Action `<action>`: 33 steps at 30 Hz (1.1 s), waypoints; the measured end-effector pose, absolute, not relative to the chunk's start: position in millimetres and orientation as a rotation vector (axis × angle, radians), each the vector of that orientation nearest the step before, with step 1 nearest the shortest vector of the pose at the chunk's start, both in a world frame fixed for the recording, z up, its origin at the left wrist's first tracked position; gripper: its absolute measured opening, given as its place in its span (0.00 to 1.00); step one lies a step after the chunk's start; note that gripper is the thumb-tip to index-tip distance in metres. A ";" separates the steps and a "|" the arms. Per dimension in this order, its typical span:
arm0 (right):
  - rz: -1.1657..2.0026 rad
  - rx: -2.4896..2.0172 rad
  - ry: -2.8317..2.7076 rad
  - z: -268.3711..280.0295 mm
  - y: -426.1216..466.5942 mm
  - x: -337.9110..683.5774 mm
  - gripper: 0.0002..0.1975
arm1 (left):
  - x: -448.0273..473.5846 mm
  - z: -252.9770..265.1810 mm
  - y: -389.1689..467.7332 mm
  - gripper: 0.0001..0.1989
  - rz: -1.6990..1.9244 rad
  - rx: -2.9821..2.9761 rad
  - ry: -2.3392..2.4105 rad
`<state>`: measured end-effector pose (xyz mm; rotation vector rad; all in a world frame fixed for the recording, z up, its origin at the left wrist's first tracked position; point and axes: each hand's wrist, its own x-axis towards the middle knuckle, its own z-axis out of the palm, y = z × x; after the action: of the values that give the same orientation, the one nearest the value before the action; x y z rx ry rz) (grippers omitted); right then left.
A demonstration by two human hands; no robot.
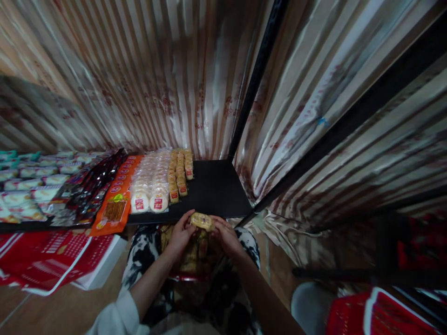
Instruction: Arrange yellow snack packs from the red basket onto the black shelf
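Observation:
Between my two hands, just in front of the black shelf (213,186), is a small yellow wrapped snack pack (201,221). The fingers of my left hand (182,235) pinch its left end, and those of my right hand (225,235) close on its right end. Below, on my lap, a red-rimmed container (188,278) holds more yellow packs (190,260), partly hidden by my hands and in shadow. On the shelf, similar yellow packs (180,174) with red labels stand in rows, beside rows of round white wrapped cakes (159,200).
Farther left on the shelf lie an orange snack bag (113,211), dark shiny packets (94,186) and white packets (21,197). A red bag (45,260) is under the shelf, another red bag (380,311) at lower right. Black posts (258,79) and striped plastic sheeting (157,70) enclose the back.

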<state>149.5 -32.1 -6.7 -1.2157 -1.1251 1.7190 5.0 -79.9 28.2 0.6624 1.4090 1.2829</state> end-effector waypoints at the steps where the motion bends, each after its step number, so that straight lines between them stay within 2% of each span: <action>1: 1.714 -1.229 -1.118 -6.5 -30.7 150.1 0.15 | 4.3 28.2 -77.6 0.27 1.268 0.691 1.421; 8: 1.835 -1.266 -0.971 -4.0 -17.5 153.7 0.14 | -3.9 17.9 -61.6 0.16 1.251 0.897 1.574; 13: 1.888 -1.243 -0.880 3.8 -7.3 153.2 0.19 | -2.7 15.3 -55.4 0.07 1.234 0.953 1.633; 18: 1.851 -1.286 -0.884 9.0 1.9 151.5 0.24 | 3.1 8.6 -49.0 0.13 1.287 0.687 1.487; 22: 1.847 -1.160 -0.883 7.2 6.5 148.6 0.22 | 8.2 5.2 -45.2 0.17 1.320 0.465 1.427; 26: 1.764 -1.041 -1.052 5.9 6.2 138.5 0.17 | 16.9 0.4 -39.6 0.17 1.407 0.270 1.342; 33: 1.627 -1.066 -1.207 0.3 26.0 115.4 0.18 | 30.4 -8.6 -17.2 0.13 1.390 0.220 1.294</action>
<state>115.4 26.0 0.3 -1.0661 -1.2074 1.6268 30.4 -17.2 -8.6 0.2200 1.2935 1.3899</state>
